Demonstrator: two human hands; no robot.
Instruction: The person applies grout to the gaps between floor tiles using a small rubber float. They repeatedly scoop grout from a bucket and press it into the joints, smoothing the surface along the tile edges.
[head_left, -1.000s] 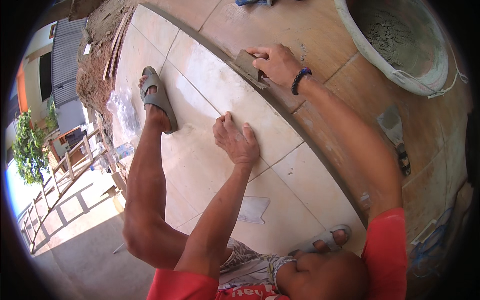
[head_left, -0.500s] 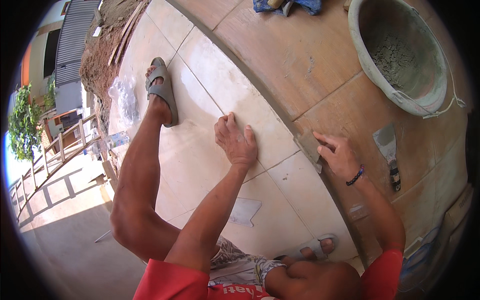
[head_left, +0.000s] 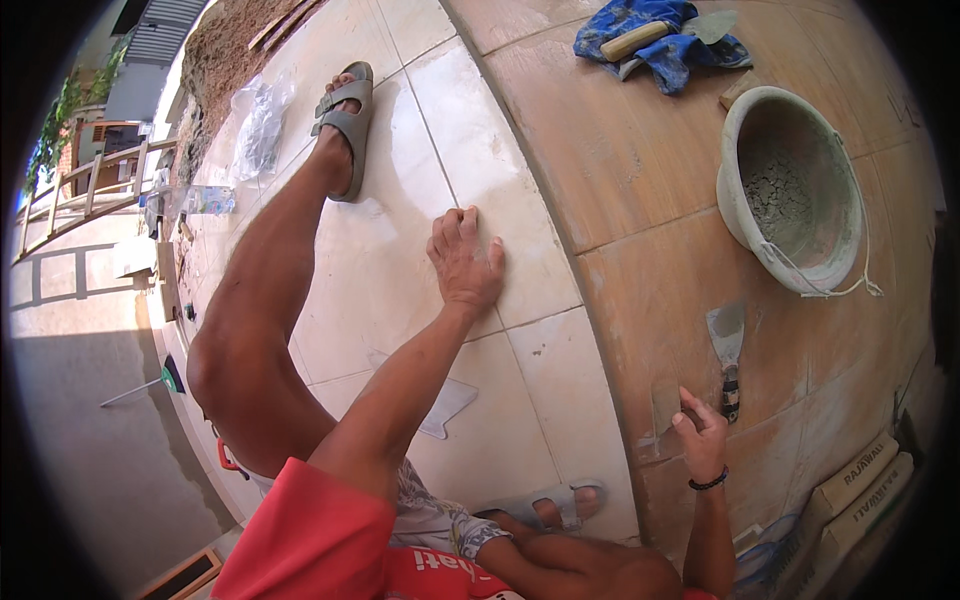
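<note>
Cream tiles (head_left: 560,385) spread beneath the person, meeting brown tiles (head_left: 630,275) along a curved-looking seam. A bucket (head_left: 735,205) of grey mortar stands on the brown side. The left hand (head_left: 467,262) rests palm-down on cream, fingers loosely bent, nothing visible in it. The right hand (head_left: 703,435), much the nearer, nearly closes finger and thumb on a flat grey plate (head_left: 664,407) at its left; the plate's long axis is unclear.

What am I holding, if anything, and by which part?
Your right hand holds a small flat plate by its right-hand edge, between thumb and fingers. Your left hand holds nothing; it rests on the pale tiles.
</note>
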